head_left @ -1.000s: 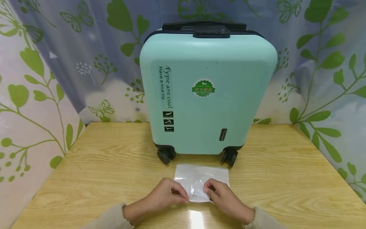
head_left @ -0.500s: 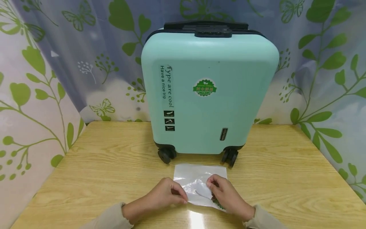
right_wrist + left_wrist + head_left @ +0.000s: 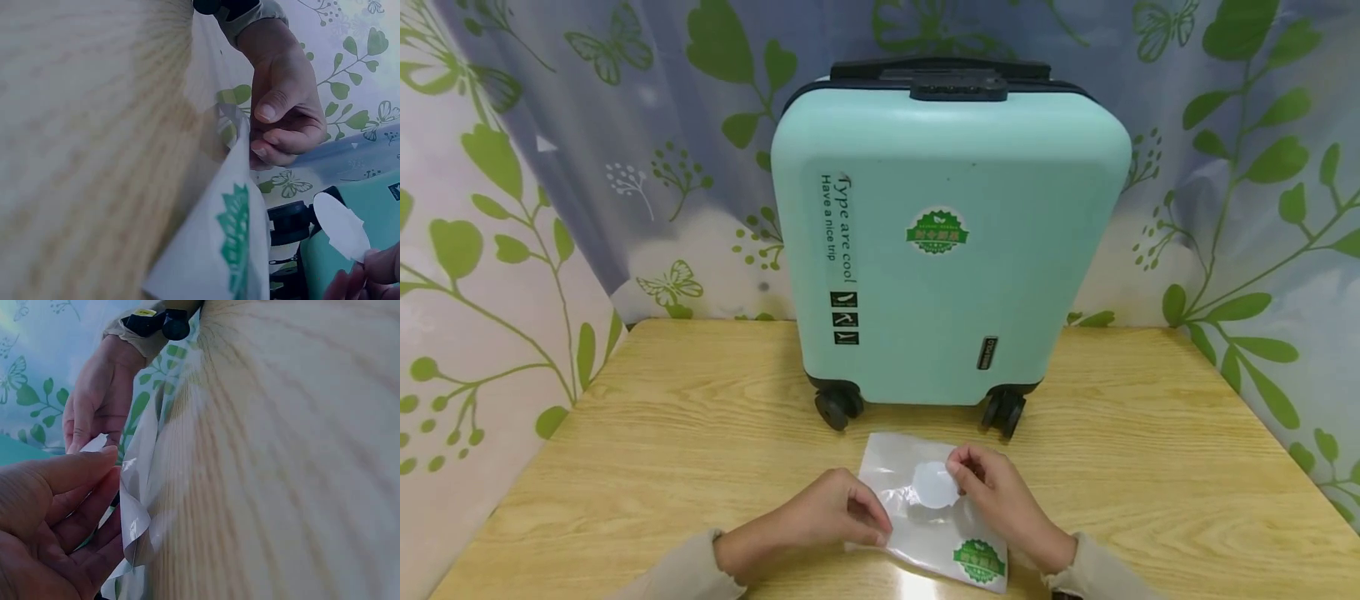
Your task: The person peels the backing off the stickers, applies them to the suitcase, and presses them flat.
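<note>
My right hand [image 3: 1011, 507] pinches the edge of a round sticker [image 3: 936, 486], whose white underside faces me, above a glossy, wrinkled sticker sheet [image 3: 886, 454]. At the near edge of that sheet, my left hand [image 3: 833, 512] pinches it between thumb and fingers. A green badge-shaped sticker [image 3: 980, 561] lies on the sheet's near right corner. In the right wrist view the white sticker [image 3: 340, 226] stands apart from the sheet, held by the fingertips. The left wrist view has the sheet [image 3: 139, 506] raised on edge beside the left fingers.
A mint-green suitcase [image 3: 925, 325] stands upright on the wooden table [image 3: 715, 400] behind the hands. It bears a similar green badge sticker [image 3: 937, 231] on its front. A patterned curtain [image 3: 692, 225] hangs behind and at both sides.
The right hand has lifted the round sticker, its white underside coming into view. The sheet has tilted and turned, its near right corner shifting toward me and uncovering the green sticker.
</note>
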The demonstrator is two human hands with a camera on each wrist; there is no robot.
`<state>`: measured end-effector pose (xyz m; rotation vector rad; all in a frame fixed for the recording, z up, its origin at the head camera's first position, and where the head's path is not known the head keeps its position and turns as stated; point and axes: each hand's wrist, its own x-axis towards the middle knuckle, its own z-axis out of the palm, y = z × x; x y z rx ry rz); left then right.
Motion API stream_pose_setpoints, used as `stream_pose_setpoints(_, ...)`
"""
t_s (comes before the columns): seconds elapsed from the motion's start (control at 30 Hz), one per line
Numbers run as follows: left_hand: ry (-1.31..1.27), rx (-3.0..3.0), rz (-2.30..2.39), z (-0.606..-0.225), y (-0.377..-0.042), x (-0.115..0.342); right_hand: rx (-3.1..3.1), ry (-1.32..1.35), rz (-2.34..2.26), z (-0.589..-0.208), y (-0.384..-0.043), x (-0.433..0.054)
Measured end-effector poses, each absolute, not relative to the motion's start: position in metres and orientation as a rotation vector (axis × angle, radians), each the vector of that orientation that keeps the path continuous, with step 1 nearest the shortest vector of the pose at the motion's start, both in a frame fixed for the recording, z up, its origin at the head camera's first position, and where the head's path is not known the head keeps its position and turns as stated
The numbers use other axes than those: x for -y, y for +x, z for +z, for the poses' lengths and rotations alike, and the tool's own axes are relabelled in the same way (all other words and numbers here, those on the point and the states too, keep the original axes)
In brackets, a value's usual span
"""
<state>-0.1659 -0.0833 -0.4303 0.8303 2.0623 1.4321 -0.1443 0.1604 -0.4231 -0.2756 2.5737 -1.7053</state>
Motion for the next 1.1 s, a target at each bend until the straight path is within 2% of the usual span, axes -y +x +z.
stream_pose_setpoints(0.3, 0.896, -2.137, 1.394, -0.424, -0.170, 0.083, -2.651, -0.341, -1.775, -0.409, -0.151, -0.164)
stream_pose_setpoints(0.67, 0.787, -2.166, 1.627, -0.405, -0.179, 0.081, -2.851, -0.455, -1.837, -0.387, -0.161, -0.164)
stream_pose_setpoints(1.1, 0.800, -2.131, 1.737, -0.374, -0.184, 0.071, -2.879, -0.612, -1.997, -0.375, -0.167, -0.158)
